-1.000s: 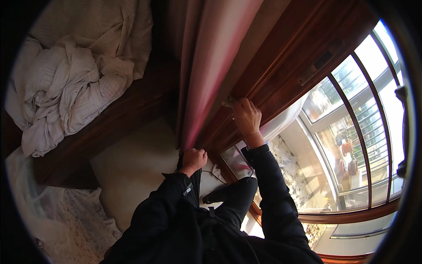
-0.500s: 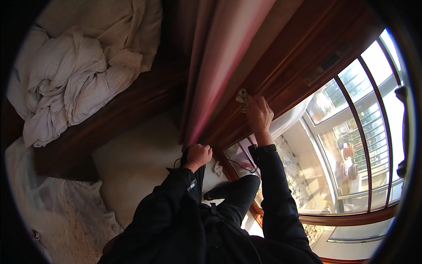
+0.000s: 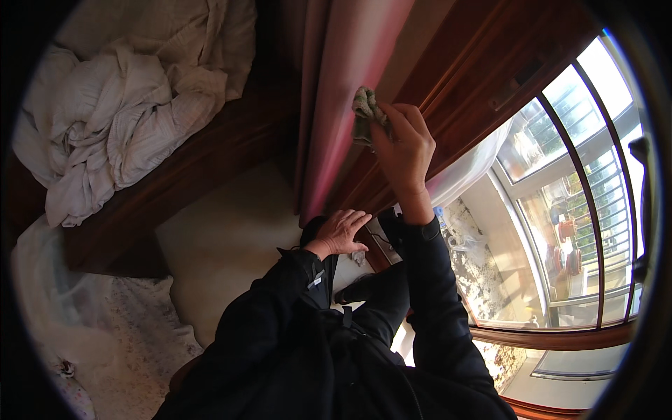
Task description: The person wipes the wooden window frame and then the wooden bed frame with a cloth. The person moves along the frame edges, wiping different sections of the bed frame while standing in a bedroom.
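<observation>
A crumpled greenish-grey cloth (image 3: 364, 112) is pinched in the fingers of my right hand (image 3: 406, 150). Hand and cloth are raised in front of the pink curtain (image 3: 353, 77) and the reddish-brown wooden door frame (image 3: 448, 91); whether the cloth touches either one I cannot tell. Lower down, my left hand (image 3: 339, 233) has its fingers stretched out and holds nothing. It hovers over my dark-trousered leg, near the curtain's lower end and the wooden frame.
To the left, rumpled pale bedding (image 3: 133, 105) lies on a bed with a dark wooden side (image 3: 161, 175). Sheer white fabric (image 3: 63, 280) hangs at lower left. On the right are barred window panes (image 3: 553, 210) with a white curtain (image 3: 469, 168) beside them. A small crumpled piece (image 3: 357, 257) lies by my foot.
My right hand has lifted the cloth from the wooden frame, up and to the left, toward the curtain. My left hand has opened from a closed grip and shifted slightly right.
</observation>
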Demonstrator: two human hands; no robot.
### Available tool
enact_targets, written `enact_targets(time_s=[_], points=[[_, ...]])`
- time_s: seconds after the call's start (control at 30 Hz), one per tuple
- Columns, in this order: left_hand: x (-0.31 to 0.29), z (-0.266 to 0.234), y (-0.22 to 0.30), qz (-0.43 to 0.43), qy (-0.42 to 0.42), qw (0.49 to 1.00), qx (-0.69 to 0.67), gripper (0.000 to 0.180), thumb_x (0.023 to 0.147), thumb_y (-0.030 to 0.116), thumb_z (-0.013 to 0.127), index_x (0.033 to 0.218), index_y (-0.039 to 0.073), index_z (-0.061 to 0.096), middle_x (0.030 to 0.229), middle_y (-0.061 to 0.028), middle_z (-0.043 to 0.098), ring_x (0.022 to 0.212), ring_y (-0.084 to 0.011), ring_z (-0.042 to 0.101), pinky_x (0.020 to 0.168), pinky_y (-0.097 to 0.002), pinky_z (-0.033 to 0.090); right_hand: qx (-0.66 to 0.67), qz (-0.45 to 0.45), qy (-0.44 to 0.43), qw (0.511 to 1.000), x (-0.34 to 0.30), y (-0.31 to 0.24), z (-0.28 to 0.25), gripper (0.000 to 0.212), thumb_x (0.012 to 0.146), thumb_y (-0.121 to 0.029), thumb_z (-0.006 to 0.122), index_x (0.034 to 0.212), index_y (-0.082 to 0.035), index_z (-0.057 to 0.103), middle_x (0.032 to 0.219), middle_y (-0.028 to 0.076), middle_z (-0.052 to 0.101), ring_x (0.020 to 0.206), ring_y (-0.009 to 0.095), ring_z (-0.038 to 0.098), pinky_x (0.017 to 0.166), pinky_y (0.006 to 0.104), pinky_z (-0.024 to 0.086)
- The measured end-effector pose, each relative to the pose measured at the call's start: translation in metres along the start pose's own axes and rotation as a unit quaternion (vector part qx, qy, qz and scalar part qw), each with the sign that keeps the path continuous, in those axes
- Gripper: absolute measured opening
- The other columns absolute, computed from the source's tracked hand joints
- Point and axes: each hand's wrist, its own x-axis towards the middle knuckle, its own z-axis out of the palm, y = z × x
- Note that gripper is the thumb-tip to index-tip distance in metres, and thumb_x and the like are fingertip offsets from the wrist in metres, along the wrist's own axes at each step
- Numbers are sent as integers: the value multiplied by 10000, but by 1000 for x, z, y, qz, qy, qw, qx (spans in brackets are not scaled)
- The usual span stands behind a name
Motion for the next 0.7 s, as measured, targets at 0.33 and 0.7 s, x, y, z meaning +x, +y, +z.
enact_targets(time_s=[0.33, 0.7], points=[[52, 78, -18, -35, -158, 984, -79, 453, 769, 38, 627, 1212, 38, 723, 1213, -217, 741, 1202, -399, 675, 1041, -437, 545, 139, -16, 114, 984, 44, -58, -50, 299, 788, -23, 855, 1080, -79, 826, 992, 14, 732, 679, 111, 656, 622, 262, 526], [51, 62, 6, -58, -71, 991, -97, 84, 939, 91, 642, 967, 133, 710, 1043, -85, 723, 1127, -328, 643, 957, -462, 519, 55, -36, 112, 992, 31, -36, -121, 313, 789, -5, 848, 1095, -65, 829, 1015, 33, 736, 733, 116, 666, 642, 252, 534]])
